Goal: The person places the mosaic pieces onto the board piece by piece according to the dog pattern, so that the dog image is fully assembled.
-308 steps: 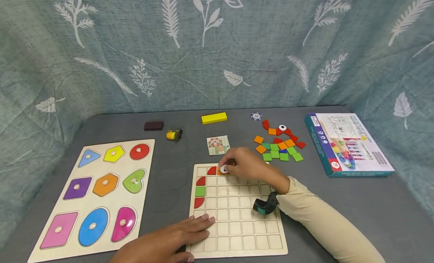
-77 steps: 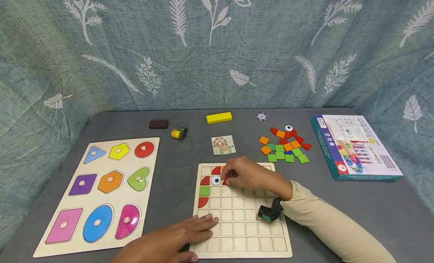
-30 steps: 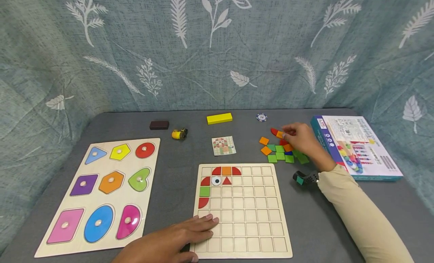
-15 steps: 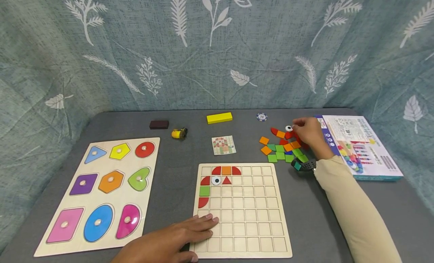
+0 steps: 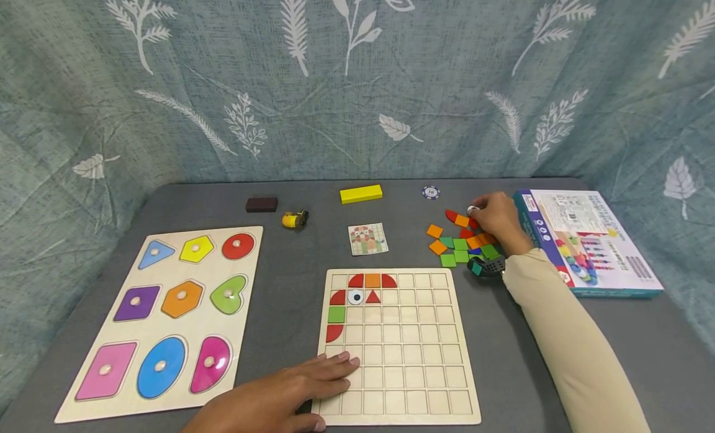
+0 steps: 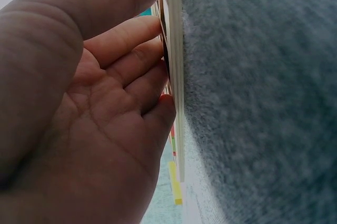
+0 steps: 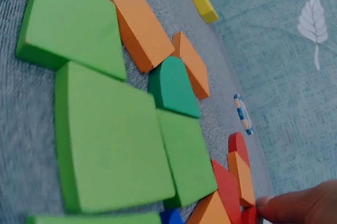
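My left hand (image 5: 285, 389) rests with extended fingers on the lower left of a wooden grid board (image 5: 410, 371); in the left wrist view its thumb lies along the board's edge. On the board lie red quarter-round tiles (image 5: 389, 281), an orange square tile (image 5: 373, 281), a green tile (image 5: 337, 314), a red triangle tile (image 5: 372, 296) and a white eye tile (image 5: 355, 297). My right hand (image 5: 497, 219) is at the loose pile, its fingertips pinching a second eye tile (image 5: 473, 209), partly covered. In the right wrist view a finger (image 7: 295, 205) reaches beside a red piece (image 7: 249, 215).
Loose green tiles (image 7: 113, 139) and orange tiles lie near the right hand. A pattern card (image 5: 368, 239) is behind the board, with a yellow block (image 5: 360, 194) and a poker chip (image 5: 431, 192) farther back. A shape puzzle (image 5: 201, 321) lies left, a box (image 5: 592, 244) right.
The first eye tile, red triangle and right-hand red quarter-round now show on the board. My right hand went back to the pile, then shifted left onto the second eye tile. The left hand stayed.
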### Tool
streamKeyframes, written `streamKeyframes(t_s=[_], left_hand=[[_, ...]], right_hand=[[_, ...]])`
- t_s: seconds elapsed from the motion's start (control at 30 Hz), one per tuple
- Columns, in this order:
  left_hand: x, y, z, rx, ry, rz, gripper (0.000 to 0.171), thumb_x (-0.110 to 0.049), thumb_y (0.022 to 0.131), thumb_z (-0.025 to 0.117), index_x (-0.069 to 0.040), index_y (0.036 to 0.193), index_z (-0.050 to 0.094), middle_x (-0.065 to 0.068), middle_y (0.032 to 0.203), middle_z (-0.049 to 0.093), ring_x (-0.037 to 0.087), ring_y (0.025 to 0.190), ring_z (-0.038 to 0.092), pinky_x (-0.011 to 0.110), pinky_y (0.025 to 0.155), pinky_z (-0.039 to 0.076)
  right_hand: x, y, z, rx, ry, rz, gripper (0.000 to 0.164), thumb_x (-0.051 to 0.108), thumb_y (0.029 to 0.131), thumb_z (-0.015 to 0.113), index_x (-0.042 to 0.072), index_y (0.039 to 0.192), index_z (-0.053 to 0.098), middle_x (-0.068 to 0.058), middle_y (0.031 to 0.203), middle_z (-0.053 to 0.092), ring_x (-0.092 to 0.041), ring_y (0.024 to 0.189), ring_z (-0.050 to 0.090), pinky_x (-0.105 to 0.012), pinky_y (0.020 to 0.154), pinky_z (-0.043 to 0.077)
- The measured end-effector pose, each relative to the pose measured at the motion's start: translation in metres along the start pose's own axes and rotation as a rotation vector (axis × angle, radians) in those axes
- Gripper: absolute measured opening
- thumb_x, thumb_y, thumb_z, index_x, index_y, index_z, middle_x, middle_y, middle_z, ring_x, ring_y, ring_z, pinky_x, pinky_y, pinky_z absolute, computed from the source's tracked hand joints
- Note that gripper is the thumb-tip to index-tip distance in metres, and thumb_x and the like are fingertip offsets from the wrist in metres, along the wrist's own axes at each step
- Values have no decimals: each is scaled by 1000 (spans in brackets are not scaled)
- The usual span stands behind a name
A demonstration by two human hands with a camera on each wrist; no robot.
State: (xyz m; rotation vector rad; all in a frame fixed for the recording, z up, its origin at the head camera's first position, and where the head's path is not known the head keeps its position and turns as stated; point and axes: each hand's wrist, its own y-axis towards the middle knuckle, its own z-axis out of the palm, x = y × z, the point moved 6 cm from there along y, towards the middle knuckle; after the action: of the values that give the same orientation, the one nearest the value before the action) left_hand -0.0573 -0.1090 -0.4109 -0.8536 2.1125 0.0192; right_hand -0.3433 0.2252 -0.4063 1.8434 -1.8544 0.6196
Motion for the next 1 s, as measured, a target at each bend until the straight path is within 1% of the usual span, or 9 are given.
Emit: streamKeyframes(t_s=[0.13,0.23,0.4,0.57,0.67,0.73,0.83,0.93,1.0], left_hand=[[0,0,0,-2,-1,5,61,-24,92,69,-18,147,45,-7,155,32,24,142,30,38,101,43],[0,0,0,2,-2,3,61,-24,92,69,-18,147,45,-8,155,32,24,142,29,39,102,42],[0,0,1,7,3,3,59,-24,92,69,-18,146,46,-9,155,31,23,142,29,40,102,42],[0,0,0,-3,4,12,59,-24,92,69,-17,146,46,-9,155,31,24,142,29,39,102,42],[0,-1,0,-5,8,17,59,-23,92,69,-16,146,46,-8,155,31,25,142,29,39,102,41],[0,-1,0,-4,11,20,59,-23,92,69,-16,146,46,-8,155,31,25,142,29,39,102,41],[-1,-1,0,-3,8,15,59,-24,92,69,-16,146,47,-8,155,31,25,142,29,40,102,41],[0,-1,0,0,-1,5,59,-25,92,68,-17,146,46,-9,155,31,24,142,29,40,102,41],[0,-1,0,2,-7,-2,59,-25,92,68,-18,146,46,-9,155,31,24,142,29,40,102,41]], right_hand=[[2,1,1,6,4,-23,26,10,93,62,-8,111,65,-25,102,63,-36,86,59,-46,79,51],[3,1,3,16,-7,-46,24,9,93,62,-6,112,65,-23,101,63,-33,83,59,-44,75,52],[6,0,9,48,-16,-94,19,10,96,59,-3,106,69,-19,96,67,-28,75,60,-39,68,52],[13,-2,8,12,2,-150,20,8,97,57,-4,106,70,-21,99,67,-31,80,59,-42,71,50],[19,-7,5,1,14,-205,23,5,96,55,-7,109,70,-24,103,62,-33,84,56,-43,71,47],[24,-10,4,3,18,-240,24,3,96,53,-8,112,69,-25,101,56,-33,83,52,-41,68,45],[33,-17,5,34,29,-299,27,0,95,53,-8,117,66,-21,96,52,-31,78,49,-38,62,40],[42,-22,7,94,67,-342,29,-1,94,57,-8,121,63,-22,98,57,-31,79,55,-37,65,45],[48,-26,8,129,97,-352,28,0,94,59,-7,120,62,-21,99,61,-31,83,59,-39,68,49]])
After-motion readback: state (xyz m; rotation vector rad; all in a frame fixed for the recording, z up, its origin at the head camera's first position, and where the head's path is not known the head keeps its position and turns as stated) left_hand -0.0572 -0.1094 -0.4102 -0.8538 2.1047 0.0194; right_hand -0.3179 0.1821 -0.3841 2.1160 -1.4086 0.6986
